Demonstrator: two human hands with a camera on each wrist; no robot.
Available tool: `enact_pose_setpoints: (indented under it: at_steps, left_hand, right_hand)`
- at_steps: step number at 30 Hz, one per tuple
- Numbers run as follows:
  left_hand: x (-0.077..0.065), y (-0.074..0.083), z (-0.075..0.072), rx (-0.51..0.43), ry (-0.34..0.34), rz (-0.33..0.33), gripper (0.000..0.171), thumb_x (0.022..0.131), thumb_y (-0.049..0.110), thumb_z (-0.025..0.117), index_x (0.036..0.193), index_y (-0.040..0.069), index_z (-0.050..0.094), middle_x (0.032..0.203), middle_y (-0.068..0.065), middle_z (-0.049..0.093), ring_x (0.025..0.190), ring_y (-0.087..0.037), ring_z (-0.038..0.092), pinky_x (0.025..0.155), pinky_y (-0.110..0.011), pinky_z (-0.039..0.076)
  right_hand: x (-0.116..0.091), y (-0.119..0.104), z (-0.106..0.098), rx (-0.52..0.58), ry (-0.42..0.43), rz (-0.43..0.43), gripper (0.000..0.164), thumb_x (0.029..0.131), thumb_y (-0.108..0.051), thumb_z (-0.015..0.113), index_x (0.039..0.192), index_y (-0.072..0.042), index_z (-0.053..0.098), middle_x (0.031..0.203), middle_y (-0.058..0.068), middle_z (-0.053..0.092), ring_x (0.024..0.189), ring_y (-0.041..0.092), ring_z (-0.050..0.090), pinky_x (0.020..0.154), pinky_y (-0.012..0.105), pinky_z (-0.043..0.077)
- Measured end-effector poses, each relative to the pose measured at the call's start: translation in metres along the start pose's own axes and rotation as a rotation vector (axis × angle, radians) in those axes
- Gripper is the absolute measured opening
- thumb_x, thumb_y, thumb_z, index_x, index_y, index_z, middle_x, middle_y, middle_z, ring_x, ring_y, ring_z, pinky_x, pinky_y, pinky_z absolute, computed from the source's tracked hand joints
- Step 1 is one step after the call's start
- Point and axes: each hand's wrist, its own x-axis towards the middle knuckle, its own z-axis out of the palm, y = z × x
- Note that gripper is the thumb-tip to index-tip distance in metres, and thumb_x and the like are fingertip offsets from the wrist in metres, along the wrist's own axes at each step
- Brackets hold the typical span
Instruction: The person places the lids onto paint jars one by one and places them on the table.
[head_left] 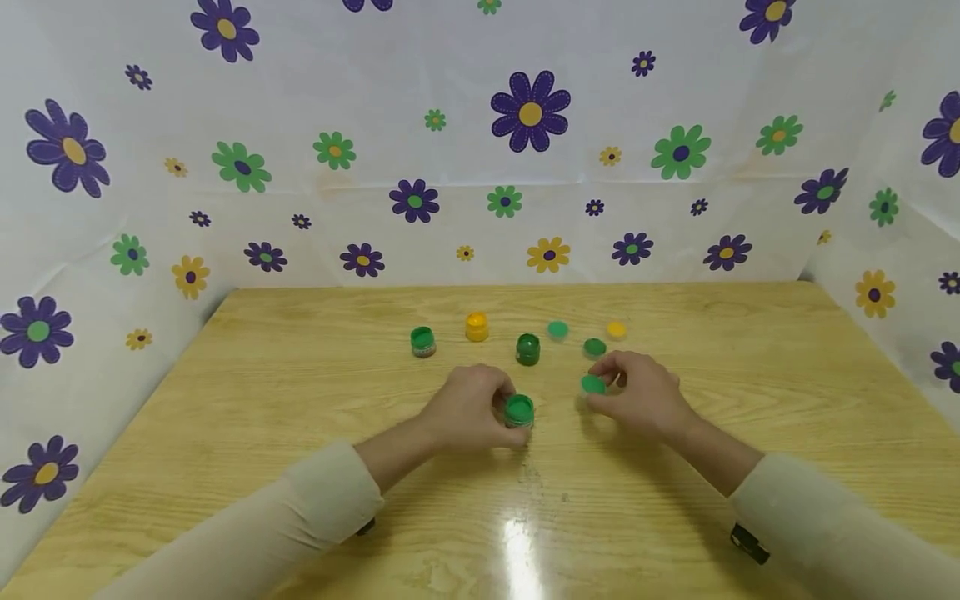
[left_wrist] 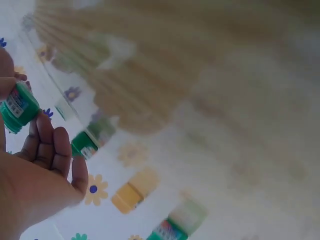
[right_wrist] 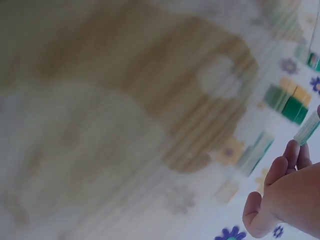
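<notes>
Near the middle of the table, my left hand (head_left: 468,410) grips a small paint jar (head_left: 519,411) with bright green paint, its lid off and its mouth upward. The left wrist view shows the same jar (left_wrist: 20,107) between thumb and fingers, with a printed label on its side. My right hand (head_left: 647,396) pinches a round green lid (head_left: 592,385) between thumb and fingers, a short way right of the jar. Edge-on, that lid (right_wrist: 307,130) appears at the right border of the right wrist view.
Behind the hands stand a green jar (head_left: 423,342), a yellow jar (head_left: 477,327) and a dark green jar (head_left: 528,350), all uncapped. To their right lie a light green lid (head_left: 557,331), a dark green lid (head_left: 595,348) and a yellow lid (head_left: 617,331). Flowered cloth (head_left: 465,150) encloses the wooden table (head_left: 300,358).
</notes>
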Motion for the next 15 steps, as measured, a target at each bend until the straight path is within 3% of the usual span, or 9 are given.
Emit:
enact_pose_setpoints:
  at_steps: [4, 6, 10, 15]
  left_hand:
    - [-0.005, 0.008, 0.004, -0.166, -0.05, 0.003, 0.027, 0.071, 0.027, 0.081, 0.086, 0.009, 0.067, 0.074, 0.004, 0.059, 0.067, -0.007, 0.051, 0.061, -0.021, 0.046]
    - [-0.007, 0.012, 0.007, -0.182, -0.057, 0.018, 0.025, 0.071, 0.026, 0.08, 0.083, 0.01, 0.067, 0.072, 0.004, 0.057, 0.064, -0.007, 0.05, 0.058, -0.02, 0.044]
    - [-0.011, 0.021, 0.014, -0.104, -0.032, 0.057, 0.022, 0.07, 0.029, 0.078, 0.077, 0.013, 0.065, 0.068, 0.007, 0.055, 0.065, -0.006, 0.047, 0.06, -0.02, 0.042]
    - [-0.014, 0.031, 0.021, 0.071, 0.031, 0.086, 0.026, 0.071, 0.037, 0.075, 0.07, 0.016, 0.06, 0.065, 0.011, 0.052, 0.067, -0.008, 0.046, 0.07, -0.027, 0.038]
  right_hand:
    - [-0.009, -0.013, 0.009, 0.079, -0.019, 0.008, 0.031, 0.083, -0.022, 0.071, 0.11, -0.007, 0.067, 0.101, 0.005, 0.064, 0.092, 0.022, 0.054, 0.078, 0.038, 0.043]
    - [-0.014, -0.02, 0.013, 0.129, -0.017, 0.015, 0.03, 0.083, -0.021, 0.07, 0.11, -0.007, 0.067, 0.1, 0.005, 0.063, 0.091, 0.022, 0.053, 0.069, 0.032, 0.045]
    - [-0.024, -0.032, 0.02, 0.164, 0.033, -0.004, 0.027, 0.083, -0.018, 0.067, 0.107, -0.008, 0.067, 0.099, 0.004, 0.062, 0.096, 0.023, 0.052, 0.079, 0.037, 0.041]
    - [-0.031, -0.038, 0.027, 0.116, 0.169, -0.142, 0.024, 0.078, -0.015, 0.064, 0.101, -0.01, 0.066, 0.093, 0.001, 0.061, 0.096, 0.025, 0.052, 0.087, 0.046, 0.031]
